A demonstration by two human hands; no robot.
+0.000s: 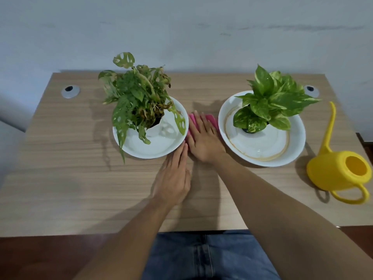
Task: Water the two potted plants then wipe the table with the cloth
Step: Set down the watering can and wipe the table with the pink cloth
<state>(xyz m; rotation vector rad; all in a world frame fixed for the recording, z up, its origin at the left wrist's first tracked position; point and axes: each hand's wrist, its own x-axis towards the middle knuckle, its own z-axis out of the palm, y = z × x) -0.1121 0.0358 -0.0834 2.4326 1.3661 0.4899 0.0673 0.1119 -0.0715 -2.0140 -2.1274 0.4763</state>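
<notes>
Two potted plants stand on a wooden table [70,178]. The left plant [137,96], with holed leaves, sits in a white dish [141,148]. The right plant [270,102], with broad variegated leaves, sits in another white dish [294,150]. Between the dishes lies a pink cloth [211,119], mostly hidden under my right hand [203,140], which presses flat on it with fingers spread. My left hand [173,176] rests flat on the table, its fingertips close to the left dish's rim. A yellow watering can [341,170] stands at the right edge.
Two round grey cable grommets sit in the table's back corners, one on the left [70,91] and one on the right [311,90]. A pale wall runs behind the table. My blue jeans [210,257] show below the front edge.
</notes>
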